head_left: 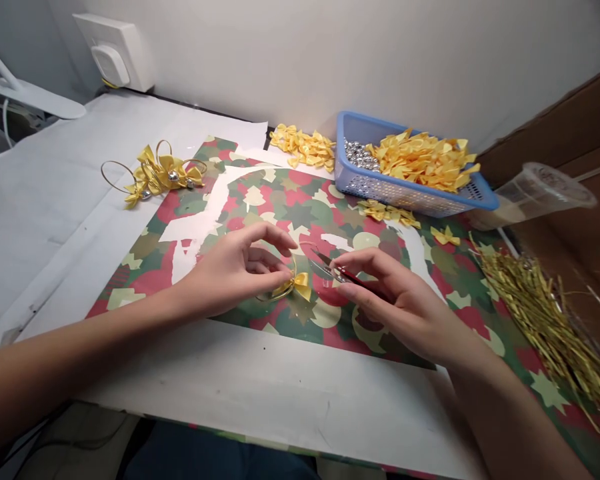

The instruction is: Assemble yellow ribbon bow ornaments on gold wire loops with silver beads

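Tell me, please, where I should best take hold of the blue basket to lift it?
Take the blue basket by the top rim of its near long side, coming from the front and above. That side faces you, and the rim stands out from the perforated wall. Mind the loose yellow bows lying at its foot.

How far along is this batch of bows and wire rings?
Done: a heap of gold wire rings with yellow satin bows and silver beads lies at the far left. In hand: the left hand pinches a wire ring bearing one bow; the right hand holds a small red-handled tool beside it. Left: many loose bows and silver beads fill the blue basket.
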